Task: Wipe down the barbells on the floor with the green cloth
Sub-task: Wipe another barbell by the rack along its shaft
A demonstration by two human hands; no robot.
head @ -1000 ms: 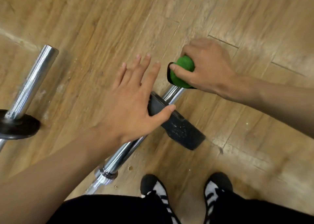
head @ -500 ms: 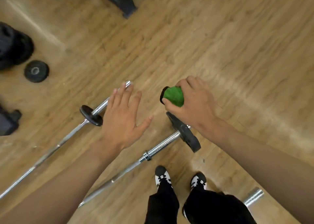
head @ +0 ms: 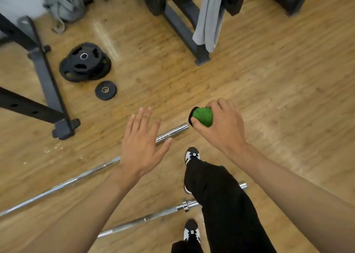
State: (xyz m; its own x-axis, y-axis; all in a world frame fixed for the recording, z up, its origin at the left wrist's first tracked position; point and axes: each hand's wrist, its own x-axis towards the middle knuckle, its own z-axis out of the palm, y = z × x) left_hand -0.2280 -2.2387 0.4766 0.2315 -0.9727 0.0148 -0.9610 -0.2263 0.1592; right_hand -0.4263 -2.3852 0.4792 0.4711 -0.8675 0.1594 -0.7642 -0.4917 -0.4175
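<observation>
Green cloth [head: 202,116], balled up tight, sits in the right hand [head: 223,126] at centre right of the frame, with the fingers [head: 221,104] and thumb curled round it and a dark edge showing at its left side. The left hand [head: 141,147] is held flat at centre, palm down, fingers straight and slightly spread, holding nothing. It overlaps part of the upper barbell [head: 172,132] in the picture.

That chrome bar lies on the wooden floor [head: 269,89], running from just left of the cloth down to the left edge. A second barbell [head: 153,215] lies lower, roughly parallel, and passes behind a leg in black trousers [head: 221,204]. Its collar shows just left of the leg and its end to the right. Two black-and-white shoes [head: 192,154] show at lower centre.

At upper left a stack of black weight plates [head: 84,62] rests flat on the floor, with a small plate [head: 105,90] just below it. A dark rack frame [head: 44,76] stands further left. A grey towel [head: 209,16] hangs over a rack at the top, and the blurred grey bundle [head: 65,7] at top left is perhaps a bag.
</observation>
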